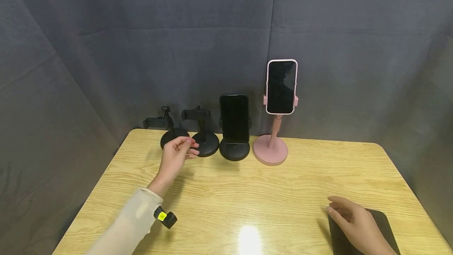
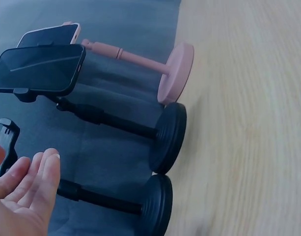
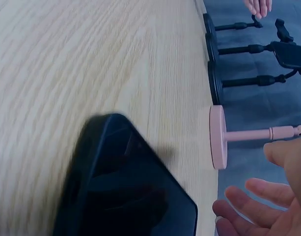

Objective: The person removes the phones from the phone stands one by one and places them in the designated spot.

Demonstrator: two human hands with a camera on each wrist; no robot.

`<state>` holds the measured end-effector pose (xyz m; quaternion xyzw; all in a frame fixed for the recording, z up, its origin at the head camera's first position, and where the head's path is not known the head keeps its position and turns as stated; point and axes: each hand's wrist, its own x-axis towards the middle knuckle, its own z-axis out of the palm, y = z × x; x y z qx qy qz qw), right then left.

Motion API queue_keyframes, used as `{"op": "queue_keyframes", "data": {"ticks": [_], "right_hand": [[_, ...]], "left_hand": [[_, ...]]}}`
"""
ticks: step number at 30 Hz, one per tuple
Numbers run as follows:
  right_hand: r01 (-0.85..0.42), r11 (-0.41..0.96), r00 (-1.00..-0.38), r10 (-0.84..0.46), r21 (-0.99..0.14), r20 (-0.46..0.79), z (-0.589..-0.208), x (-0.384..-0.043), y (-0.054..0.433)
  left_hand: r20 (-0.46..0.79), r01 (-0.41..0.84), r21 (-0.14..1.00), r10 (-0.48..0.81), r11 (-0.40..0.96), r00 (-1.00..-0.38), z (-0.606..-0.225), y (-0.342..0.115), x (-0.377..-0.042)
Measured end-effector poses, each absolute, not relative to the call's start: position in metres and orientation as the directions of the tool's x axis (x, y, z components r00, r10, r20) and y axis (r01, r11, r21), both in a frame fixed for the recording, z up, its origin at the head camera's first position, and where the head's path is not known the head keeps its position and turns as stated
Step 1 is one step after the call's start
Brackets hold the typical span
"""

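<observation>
My left hand [image 1: 177,154] hovers by the bases of two black phone stands, the leftmost stand [image 1: 173,131] and its neighbour [image 1: 204,143], both with bare clamps. Its fingers are loosely bent and hold nothing; in the left wrist view, the hand [image 2: 30,194] has its palm turned up beside a stand's stem. My right hand [image 1: 357,221] is over a flat black device [image 1: 387,227] at the lower right, fingers relaxed with nothing between them. From the right wrist, that device [image 3: 130,191] shows a glossy dark screen, with the right hand [image 3: 273,201] apart from it.
A third black stand [image 1: 234,153] holds a black phone [image 1: 234,119]. To its right, a taller pink stand [image 1: 270,152] carries a white-framed phone [image 1: 282,85]. The stands line the back edge of the wooden table [image 1: 226,192], before a grey curtain [image 1: 177,50].
</observation>
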<state>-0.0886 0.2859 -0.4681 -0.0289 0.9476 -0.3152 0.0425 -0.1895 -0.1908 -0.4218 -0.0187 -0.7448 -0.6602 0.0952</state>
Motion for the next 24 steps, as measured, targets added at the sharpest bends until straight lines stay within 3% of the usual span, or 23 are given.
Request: {"op": "queue_keyframes", "data": {"ticks": [14,24], "right_hand": [[-0.069,0.745,-0.995,-0.101,-0.664,-0.010,-0.470,-0.091,0.253],[-0.171,0.734,-0.985,-0.144,-0.657,0.096,-0.470,-0.099,0.235]], "left_hand": [[0.130,0.118,0.985,-0.092,0.122,-0.987,-0.431,-0.176,-0.179],[0.110,0.102,0.987,-0.063,0.123,-0.992,-0.433,-0.171,-0.177]]}}
